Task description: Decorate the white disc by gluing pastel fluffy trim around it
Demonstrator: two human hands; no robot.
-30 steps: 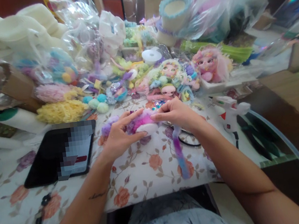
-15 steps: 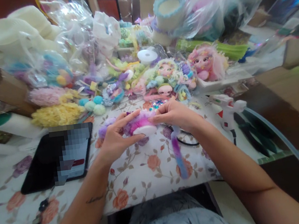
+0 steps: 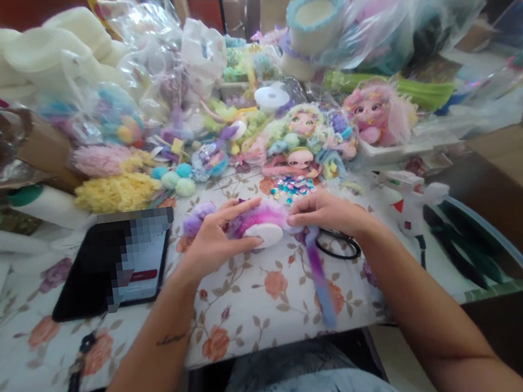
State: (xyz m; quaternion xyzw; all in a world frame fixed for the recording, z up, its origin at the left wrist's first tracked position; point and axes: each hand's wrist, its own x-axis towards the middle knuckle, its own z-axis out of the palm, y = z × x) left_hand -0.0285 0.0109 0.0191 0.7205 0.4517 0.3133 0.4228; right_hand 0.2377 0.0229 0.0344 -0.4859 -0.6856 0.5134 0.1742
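Near the middle of the table, my left hand grips a white round disc edged with fluffy purple and pink trim. Its thumb presses the disc's near side, and the fingers lie over the far side. My right hand is closed in a pinch at the right end of the trim. Below it hangs a fuzzy purple-and-blue strip, which looks like the trim's loose tail. A black ring lies under the right wrist, and a purple fluffy bundle sits left of the disc.
A tablet lies to the left. On the right are a glue gun and dark-handled pliers. Shiny sequins, pompoms and doll-faced pieces crowd the far side. Plastic bags and cardboard boxes stand around.
The view has shifted, so most things appear farther right. The disc has tilted to show more of its white face, and my right hand has drawn slightly away from it.
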